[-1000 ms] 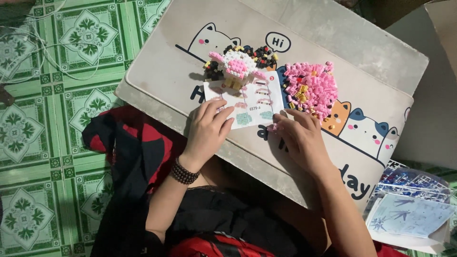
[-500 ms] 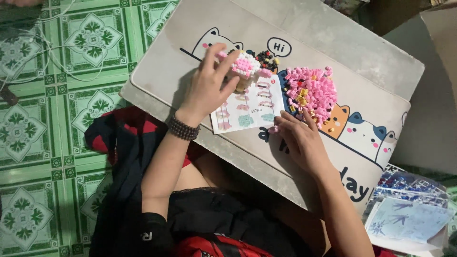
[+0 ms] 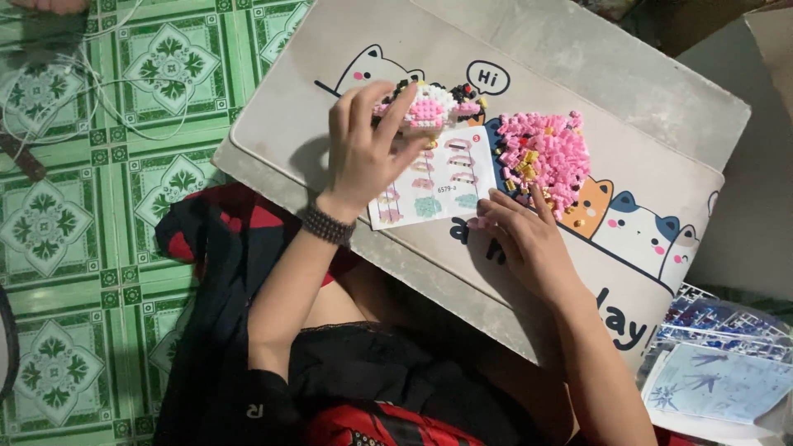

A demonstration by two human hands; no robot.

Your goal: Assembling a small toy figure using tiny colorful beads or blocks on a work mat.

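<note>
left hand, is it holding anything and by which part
The left hand grips the pink-and-white block model by its near side, fingers over the top.

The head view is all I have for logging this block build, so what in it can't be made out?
- Small block model: its near side is hidden by the left hand.
- Instruction sheet: the step drawings are too small to follow.
- Pink brick pile: single pieces blur together; whether the right hand pinches one cannot be told.
- Blue-printed packet: cut off by the lower right edge.
</note>
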